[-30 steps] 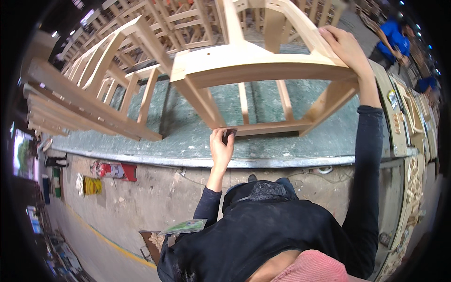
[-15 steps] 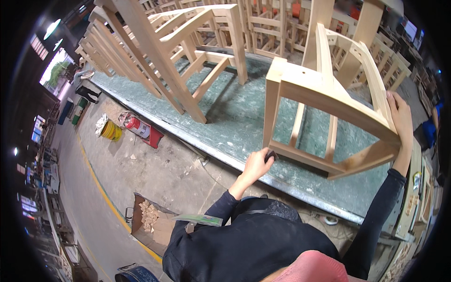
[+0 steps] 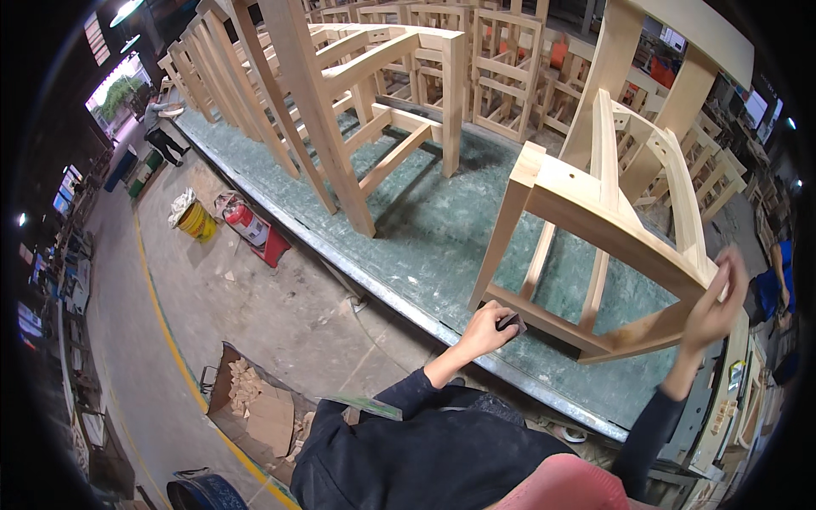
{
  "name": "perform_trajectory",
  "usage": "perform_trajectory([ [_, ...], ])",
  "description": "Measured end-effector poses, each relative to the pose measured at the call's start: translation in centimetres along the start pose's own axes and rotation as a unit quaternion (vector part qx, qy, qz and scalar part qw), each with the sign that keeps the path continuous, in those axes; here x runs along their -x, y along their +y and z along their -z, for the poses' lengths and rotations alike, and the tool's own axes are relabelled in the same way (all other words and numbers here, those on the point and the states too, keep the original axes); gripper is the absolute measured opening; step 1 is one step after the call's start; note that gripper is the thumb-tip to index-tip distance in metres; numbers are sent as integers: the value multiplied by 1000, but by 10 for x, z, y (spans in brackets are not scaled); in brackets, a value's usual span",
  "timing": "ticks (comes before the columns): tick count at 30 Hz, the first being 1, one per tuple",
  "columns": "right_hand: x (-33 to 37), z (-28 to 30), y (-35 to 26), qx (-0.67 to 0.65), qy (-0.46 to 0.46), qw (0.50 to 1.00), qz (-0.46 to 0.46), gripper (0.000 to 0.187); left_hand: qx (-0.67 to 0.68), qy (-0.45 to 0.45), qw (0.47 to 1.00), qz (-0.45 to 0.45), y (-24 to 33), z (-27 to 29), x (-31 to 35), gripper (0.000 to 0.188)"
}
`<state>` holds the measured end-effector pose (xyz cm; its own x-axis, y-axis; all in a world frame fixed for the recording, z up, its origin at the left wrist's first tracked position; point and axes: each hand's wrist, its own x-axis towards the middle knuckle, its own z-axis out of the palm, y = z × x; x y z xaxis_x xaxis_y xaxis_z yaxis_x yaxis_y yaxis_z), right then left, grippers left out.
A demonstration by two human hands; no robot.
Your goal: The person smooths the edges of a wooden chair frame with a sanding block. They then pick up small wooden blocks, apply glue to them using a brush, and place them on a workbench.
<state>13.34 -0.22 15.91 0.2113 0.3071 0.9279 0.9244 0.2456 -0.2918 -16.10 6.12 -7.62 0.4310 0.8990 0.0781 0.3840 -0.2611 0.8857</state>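
An unfinished wooden chair frame (image 3: 586,212) stands on the green bench top (image 3: 425,255) before me, its tall back posts on the far side. My left hand (image 3: 484,331) is closed around a small dark block (image 3: 510,322), whose kind I cannot make out. It is by the chair frame's lower rail, at the near left leg. Beside the frame's right corner is my right hand (image 3: 714,310), smeared by motion. Its fingers point upward, and whether they touch the wood is unclear. A second chair frame (image 3: 374,68) stands farther left on the bench.
More wooden chair frames (image 3: 506,72) stand behind the bench. On the floor to the left are a yellow bucket (image 3: 197,223), a red fire extinguisher (image 3: 245,219) and a box of wood scraps (image 3: 228,374). One person (image 3: 159,123) stands at the far left; another in blue (image 3: 775,276) is at right.
My right hand has shifted from resting along the frame's right side to a blurred position by its corner. My left hand still holds the dark block. The whole view has shifted slightly.
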Motion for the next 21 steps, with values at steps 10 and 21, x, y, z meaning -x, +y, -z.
perform_trajectory([
  [10,180,-44,-97,-107,-357,892,-256,54,180,-43,981,-62,72,-4,-15,25],
  [21,210,-15,-74,-210,-270,820,-458,57,442,-266,854,68,80,-23,-5,37],
])
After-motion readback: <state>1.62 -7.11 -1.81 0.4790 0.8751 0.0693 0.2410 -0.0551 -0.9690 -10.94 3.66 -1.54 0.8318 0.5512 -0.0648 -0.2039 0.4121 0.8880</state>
